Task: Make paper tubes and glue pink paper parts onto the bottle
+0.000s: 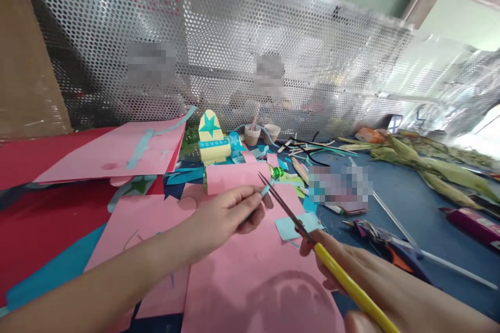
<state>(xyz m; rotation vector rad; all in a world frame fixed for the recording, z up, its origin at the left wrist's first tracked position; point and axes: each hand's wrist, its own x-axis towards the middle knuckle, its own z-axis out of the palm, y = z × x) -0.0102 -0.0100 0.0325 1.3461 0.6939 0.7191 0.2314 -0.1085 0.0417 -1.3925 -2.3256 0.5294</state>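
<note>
My left hand (244,210) pinches a small strip of light blue paper (267,187) between thumb and fingers. In my right hand (344,265) is a pair of scissors (289,212) with yellow handles; the slightly parted blades reach across to the strip. Whether they touch it I cannot tell. Just behind lies a green bottle (277,172) on its side, wrapped in pink paper (238,178). A light blue paper rectangle (300,225) rests on the pink sheet (250,281) under my hands.
Pink and red sheets (78,208) are piled at the left. A yellow paper piece with a star (210,127) stands at the back beside two cups (252,135). Right of my hands lie pliers (385,244), a phone (339,190), a purple tube (474,225) and dry husks (433,166).
</note>
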